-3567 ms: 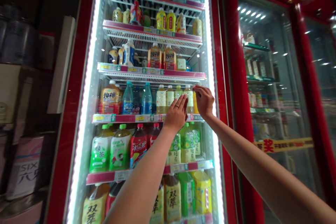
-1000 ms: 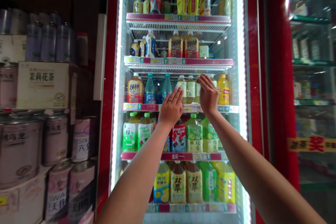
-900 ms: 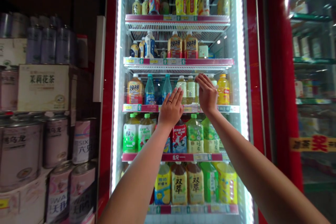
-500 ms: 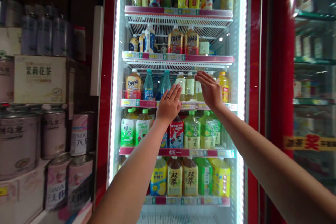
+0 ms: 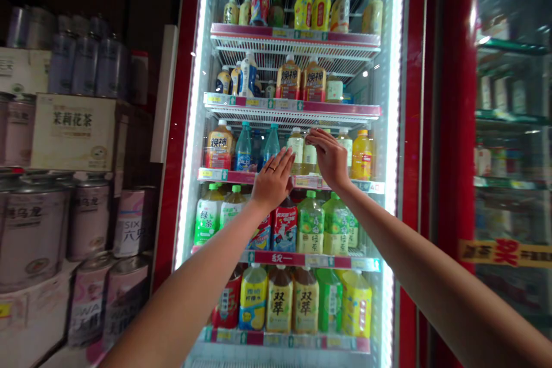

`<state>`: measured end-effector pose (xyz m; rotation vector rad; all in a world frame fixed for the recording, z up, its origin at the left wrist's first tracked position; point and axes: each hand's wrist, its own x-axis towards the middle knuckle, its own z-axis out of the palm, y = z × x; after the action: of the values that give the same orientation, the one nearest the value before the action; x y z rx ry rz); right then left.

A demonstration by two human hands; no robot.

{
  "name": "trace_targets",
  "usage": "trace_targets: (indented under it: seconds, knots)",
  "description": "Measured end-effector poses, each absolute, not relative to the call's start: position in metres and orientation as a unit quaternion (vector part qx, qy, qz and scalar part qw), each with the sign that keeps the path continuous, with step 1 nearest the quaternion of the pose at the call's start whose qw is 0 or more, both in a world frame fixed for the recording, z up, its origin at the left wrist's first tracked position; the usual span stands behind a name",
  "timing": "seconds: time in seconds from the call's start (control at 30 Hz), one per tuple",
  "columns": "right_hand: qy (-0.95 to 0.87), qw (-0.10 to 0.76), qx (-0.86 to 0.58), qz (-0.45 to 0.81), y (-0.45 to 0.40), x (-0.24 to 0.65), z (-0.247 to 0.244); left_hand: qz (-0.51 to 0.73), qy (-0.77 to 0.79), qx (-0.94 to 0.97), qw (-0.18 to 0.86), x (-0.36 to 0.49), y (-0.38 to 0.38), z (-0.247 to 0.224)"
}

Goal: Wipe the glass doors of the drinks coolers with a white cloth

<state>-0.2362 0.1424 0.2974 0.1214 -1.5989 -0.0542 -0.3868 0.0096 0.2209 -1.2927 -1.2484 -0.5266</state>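
Observation:
My left hand [image 5: 271, 181], a ring on one finger, is held flat with straight fingers at the middle shelf edge. Its fingertips point up beside a blue-green bottle [image 5: 271, 141]; whether they touch anything I cannot tell. My right hand [image 5: 332, 155] has bent fingers closed at the top of a bottle with a pale label [image 5: 309, 155] in the middle-shelf row. The fingers cover that bottle's cap. Around it stand another pale-labelled bottle [image 5: 295, 144] and a yellow bottle [image 5: 361, 155].
Lit shelves of a red-framed drinks fridge [image 5: 194, 98] hold several bottles, including green tea bottles [image 5: 310, 224] just below my hands. Stacked cans [image 5: 32, 230] and a carton [image 5: 73, 132] stand at left. A second glass-fronted fridge [image 5: 513, 184] is at right.
My view has tilted up slightly, so the shelves sit lower. My right hand has moved left over the pale-labelled bottles and its fingers have bent. My left hand keeps its flat pose.

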Motion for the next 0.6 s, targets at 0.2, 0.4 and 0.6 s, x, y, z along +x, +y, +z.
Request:
trace_targets:
  seconds: [0.2,0.4,0.6]
  knots:
    - [-0.688,0.708,0.074,0.142,0.127,-0.259,0.296,-0.259,-0.497,-0.575,0.596,-0.376,0.006,0.237]
    - [-0.641,0.701,0.089,0.300,0.139,-0.277,0.296,-0.275,-0.479,-0.594,0.585,-0.351,0.024,0.261]
    - [-0.676,0.703,0.073,0.206,0.167,-0.250,0.288,-0.307,-0.434,-0.626,0.571,-0.350,0.039,0.284]
